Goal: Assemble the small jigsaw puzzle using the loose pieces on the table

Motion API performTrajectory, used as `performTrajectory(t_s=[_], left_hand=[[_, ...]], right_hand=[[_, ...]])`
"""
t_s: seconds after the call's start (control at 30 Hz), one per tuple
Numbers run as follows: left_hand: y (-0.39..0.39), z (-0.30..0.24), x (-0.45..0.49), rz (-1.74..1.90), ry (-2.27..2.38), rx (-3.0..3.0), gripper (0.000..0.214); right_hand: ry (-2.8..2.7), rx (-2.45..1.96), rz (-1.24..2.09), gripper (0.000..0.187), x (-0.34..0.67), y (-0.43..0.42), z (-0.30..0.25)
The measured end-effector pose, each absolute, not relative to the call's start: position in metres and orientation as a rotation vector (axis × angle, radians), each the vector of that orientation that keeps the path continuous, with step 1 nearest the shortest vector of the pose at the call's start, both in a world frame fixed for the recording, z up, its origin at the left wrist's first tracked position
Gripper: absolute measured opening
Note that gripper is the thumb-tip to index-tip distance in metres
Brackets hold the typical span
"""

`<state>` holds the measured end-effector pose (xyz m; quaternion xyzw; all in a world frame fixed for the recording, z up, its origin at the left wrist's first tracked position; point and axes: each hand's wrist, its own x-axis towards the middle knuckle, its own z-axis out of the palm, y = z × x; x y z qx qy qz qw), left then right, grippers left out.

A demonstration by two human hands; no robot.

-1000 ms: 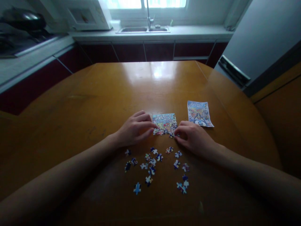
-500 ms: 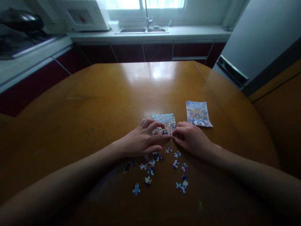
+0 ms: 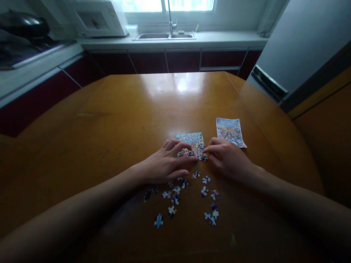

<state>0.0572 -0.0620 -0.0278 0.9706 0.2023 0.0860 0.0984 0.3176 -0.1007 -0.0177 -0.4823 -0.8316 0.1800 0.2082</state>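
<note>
A partly assembled jigsaw puzzle [image 3: 196, 139] lies flat on the wooden table, its blue top edge facing away from me. My left hand [image 3: 172, 160] rests over its lower left part, fingers spread and fingertips on the pieces. That hand hides the puzzle's left portion. At the right edge is my right hand [image 3: 226, 155], its index fingertip touching the puzzle near the lower right corner. The thumb is apart from the index finger, and no piece shows between them. Several loose puzzle pieces [image 3: 176, 199] are scattered nearer to me, below both hands.
A creased picture sheet [image 3: 230, 129] lies just beyond my right hand. The table [image 3: 137, 98] has a rounded outline. Behind it stand a counter with a sink [image 3: 153, 36], a microwave [image 3: 94, 20], a wok [image 3: 24, 23] at left and a fridge [image 3: 298, 47] at right.
My right hand has shifted slightly up and right, its pinched fingers parting. Pieces at the puzzle's lower right corner now show. The left hand stays in place.
</note>
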Motion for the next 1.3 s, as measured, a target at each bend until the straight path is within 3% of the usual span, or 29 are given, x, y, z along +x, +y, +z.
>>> performTrajectory(t_s=[0.17,0.47,0.8,1.3], left_hand=[[-0.061,-0.026,0.054,0.276,0.593,2.893,0.051],[-0.055,-0.028,0.047,0.425,0.668,2.919,0.036],[-0.038,-0.035,0.036,1.005,0.981,2.699,0.027],[-0.034,-0.035,0.039,1.001,1.045,2.559,0.034]], right_hand=[[-2.233,-1.390,0.494,0.020,0.323,-0.098,-0.018],[-2.426,-1.244,0.530,0.023,0.314,-0.105,-0.019],[-2.390,-1.207,0.555,0.027,0.309,-0.105,-0.023],[-2.392,-1.208,0.547,0.022,0.303,-0.108,-0.022]])
